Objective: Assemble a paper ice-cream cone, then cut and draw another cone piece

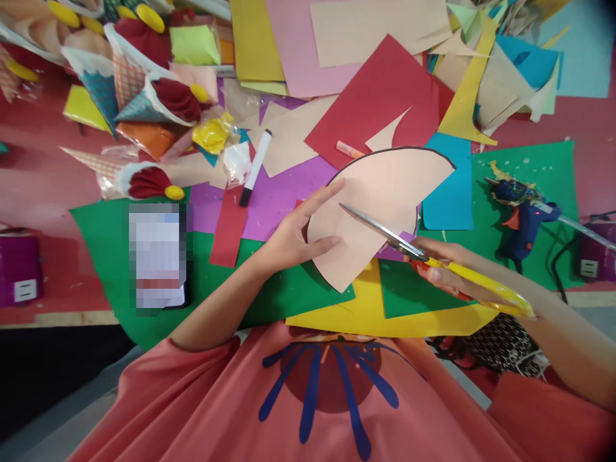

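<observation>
A fan-shaped piece of peach paper (pixel 385 179) with a dark line along its curved edge is in front of me. My left hand (pixel 296 237) grips its left side, thumb and forefinger on top and the other fingers mostly hidden beneath. In my right hand (pixel 445 260) is a pair of scissors (pixel 373 226) with yellow and red handles. Their blades look nearly closed and lie across the paper's face, tips pointing left toward my left hand. I cannot tell whether the blades touch the paper.
A blue glue gun (pixel 527 231) lies at the right, its cord beside it. A phone (pixel 158 256) with a blurred screen is at the left. A black-and-white marker (pixel 256 167), red paper (pixel 380 96), paper scraps (pixel 505 70) and several paper cones (pixel 158 99) cover the far side.
</observation>
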Demonstrator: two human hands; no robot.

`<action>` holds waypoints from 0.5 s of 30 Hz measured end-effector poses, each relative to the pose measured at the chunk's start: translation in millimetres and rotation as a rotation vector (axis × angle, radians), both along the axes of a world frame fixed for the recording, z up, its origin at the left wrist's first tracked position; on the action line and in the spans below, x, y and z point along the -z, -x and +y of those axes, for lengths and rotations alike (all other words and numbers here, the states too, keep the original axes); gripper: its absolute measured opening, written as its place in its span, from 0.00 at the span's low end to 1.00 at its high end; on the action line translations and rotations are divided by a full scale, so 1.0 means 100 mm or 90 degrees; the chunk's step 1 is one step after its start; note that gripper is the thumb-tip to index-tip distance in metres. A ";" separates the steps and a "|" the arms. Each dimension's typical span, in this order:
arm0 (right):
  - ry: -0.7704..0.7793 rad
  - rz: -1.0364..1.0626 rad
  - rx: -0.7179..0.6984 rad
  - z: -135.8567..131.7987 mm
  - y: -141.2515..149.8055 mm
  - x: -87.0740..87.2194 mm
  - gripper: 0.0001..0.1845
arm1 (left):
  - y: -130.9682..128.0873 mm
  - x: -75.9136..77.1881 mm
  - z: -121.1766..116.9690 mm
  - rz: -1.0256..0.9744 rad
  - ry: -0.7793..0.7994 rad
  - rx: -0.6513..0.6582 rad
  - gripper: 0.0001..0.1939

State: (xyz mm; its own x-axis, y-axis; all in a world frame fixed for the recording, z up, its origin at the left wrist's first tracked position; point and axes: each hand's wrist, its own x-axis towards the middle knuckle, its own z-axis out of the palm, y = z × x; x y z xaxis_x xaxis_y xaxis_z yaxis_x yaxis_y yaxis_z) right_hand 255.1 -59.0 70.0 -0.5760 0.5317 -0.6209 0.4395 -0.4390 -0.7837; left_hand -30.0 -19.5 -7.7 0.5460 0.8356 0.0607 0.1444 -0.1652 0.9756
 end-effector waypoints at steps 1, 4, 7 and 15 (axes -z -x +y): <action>-0.003 -0.001 0.006 -0.01 0.00 0.01 0.33 | 0.00 0.00 0.00 -0.005 0.002 0.001 0.40; -0.031 -0.017 0.031 -0.06 -0.02 0.08 0.34 | 0.00 -0.01 0.01 -0.027 0.007 0.004 0.35; -0.068 -0.023 0.038 -0.09 -0.05 0.16 0.33 | -0.01 0.01 0.03 -0.054 -0.004 -0.005 0.27; -0.102 -0.025 -0.027 -0.06 -0.09 0.11 0.34 | -0.05 -0.03 -0.01 -0.102 0.074 -0.068 0.29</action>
